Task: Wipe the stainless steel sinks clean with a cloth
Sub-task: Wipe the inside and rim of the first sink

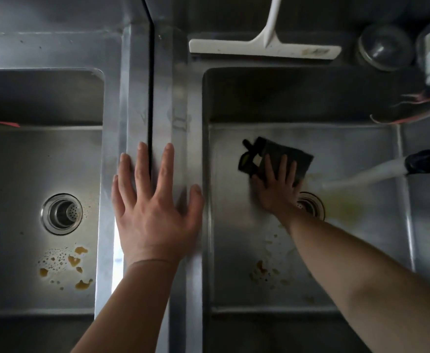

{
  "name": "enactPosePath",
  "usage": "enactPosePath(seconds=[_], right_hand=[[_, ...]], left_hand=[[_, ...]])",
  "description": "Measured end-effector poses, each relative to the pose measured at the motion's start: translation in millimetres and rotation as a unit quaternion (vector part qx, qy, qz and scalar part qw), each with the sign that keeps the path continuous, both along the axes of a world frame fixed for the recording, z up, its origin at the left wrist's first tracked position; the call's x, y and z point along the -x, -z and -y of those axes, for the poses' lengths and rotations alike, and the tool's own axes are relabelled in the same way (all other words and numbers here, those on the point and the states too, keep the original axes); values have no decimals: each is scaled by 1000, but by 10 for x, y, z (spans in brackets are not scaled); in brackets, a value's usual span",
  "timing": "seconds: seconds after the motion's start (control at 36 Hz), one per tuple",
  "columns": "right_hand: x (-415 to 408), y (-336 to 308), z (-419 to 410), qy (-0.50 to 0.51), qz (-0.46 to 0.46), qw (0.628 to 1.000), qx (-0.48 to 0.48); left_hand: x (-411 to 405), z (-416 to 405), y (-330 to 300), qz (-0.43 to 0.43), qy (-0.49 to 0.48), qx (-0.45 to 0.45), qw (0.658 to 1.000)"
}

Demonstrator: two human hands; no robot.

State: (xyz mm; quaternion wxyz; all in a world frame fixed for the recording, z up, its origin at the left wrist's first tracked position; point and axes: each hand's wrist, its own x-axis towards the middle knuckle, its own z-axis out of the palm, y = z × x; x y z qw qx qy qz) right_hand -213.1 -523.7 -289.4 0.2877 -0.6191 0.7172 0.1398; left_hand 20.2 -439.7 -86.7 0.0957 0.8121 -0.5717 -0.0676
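Two steel sinks sit side by side under the person's arms, split by a raised divider with a dark seam running down it. The left hand [155, 207] lies flat on that divider [180, 103], fingers straight and spread, holding nothing. The right hand [277, 184] reaches down into the right sink [377, 250] and presses a dark cloth [280, 156] against the sink floor with flat, splayed fingers; the cloth pokes out beyond the fingertips toward the back wall and looks blurred. The two hands are well apart, one on the ridge and one down in the basin.

Just beside the right wrist is the drain [310, 205] of that sink, partly covered by the hand. A pale hose [361, 177] comes in from the right edge and its end points at the floor near the drain, where a yellowish smear shows. Brownish stains [264, 273] speckle the floor nearer the front.

In the left sink [5, 174], a round strainer [62, 214] sits in the floor, and orange-brown spots [76, 266] with foamy droplets lie just in front of it.

On the ledge behind the right sink rests a white squeegee [264, 48], its handle pointing away. A round metal lid [384, 47] sits to its right.
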Motion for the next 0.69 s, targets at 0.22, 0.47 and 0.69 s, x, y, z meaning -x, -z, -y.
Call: enactPosePath(seconds=[0.22,0.47,0.69], right_hand=[[-85,139,-1324,-145,38,988,36],[-220,168,-503,-139,41,988,52],[-878,97,689,20,102,994,-19]], left_hand=[[-13,-10,30,8,-1,10,1000],[5,-5,-31,-5,0,-7,1000],[20,6,-54,-6,-6,-11,1000]])
